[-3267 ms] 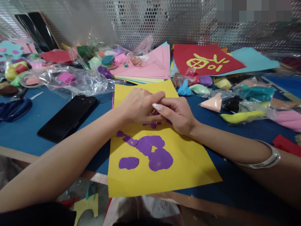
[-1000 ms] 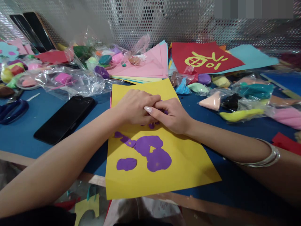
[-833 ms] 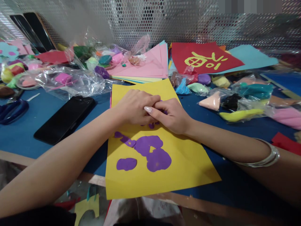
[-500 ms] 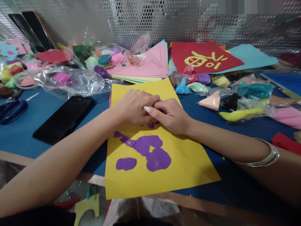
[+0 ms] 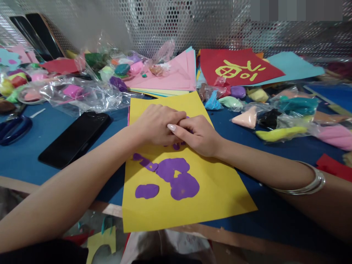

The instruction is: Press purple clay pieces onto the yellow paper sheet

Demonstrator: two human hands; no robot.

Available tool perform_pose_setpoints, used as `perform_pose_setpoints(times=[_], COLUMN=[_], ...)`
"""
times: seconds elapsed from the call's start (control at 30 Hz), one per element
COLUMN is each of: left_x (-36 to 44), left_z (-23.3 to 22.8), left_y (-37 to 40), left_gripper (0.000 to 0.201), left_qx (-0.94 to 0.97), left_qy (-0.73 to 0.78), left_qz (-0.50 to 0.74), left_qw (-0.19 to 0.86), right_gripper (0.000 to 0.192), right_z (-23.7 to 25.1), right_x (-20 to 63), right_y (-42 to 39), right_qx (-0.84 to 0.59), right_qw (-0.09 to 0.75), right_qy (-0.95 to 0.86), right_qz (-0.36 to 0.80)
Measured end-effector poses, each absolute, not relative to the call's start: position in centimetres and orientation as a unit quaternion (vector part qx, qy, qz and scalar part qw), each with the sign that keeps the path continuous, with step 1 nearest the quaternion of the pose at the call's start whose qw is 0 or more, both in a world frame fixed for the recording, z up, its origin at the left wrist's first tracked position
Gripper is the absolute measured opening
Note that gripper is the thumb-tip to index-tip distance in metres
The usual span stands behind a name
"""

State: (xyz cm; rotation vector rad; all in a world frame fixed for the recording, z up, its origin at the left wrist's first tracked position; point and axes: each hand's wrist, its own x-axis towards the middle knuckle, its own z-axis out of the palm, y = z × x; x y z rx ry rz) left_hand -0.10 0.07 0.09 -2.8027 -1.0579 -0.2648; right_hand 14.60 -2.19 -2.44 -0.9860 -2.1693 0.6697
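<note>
Our left hand [image 5: 161,124] and right hand [image 5: 205,136] rest together, grip hidden, over paper [image 5: 220,194], clay [image 5: 185,186] slanting across its near side

Yellow paper [image 5: 216,190], flat purple patches [image 5: 184,186] atop, likely clay

There were one left hand [image 5: 159,124], one right hand [image 5: 205,137], one large yellow sheet [image 5: 220,198] and one separate purple oval [image 5: 147,191]. Also counted were one yellow-marked red sheet [image 5: 236,57], one pair of scissors [image 5: 26,128], one flat-lying phone [image 5: 74,139] and two leaning dark slabs [image 5: 44,35].
</note>
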Motion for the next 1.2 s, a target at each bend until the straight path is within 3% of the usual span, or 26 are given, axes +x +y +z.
perform_pose_setpoints(times=[1.2], left_x=[-0.29], left_z=[0.16], left_y=[-0.04], left_gripper=[0.022], left_qx=[-0.93], left_qy=[-0.359], left_qz=[-0.058], left_qw=[0.061], right_gripper=[0.049], right_z=[-2.47], right_x=[14.55], right_y=[-2.11], right_qx=[-0.384], right_qw=[0.304], right_qy=[-0.838], right_qz=[0.241])
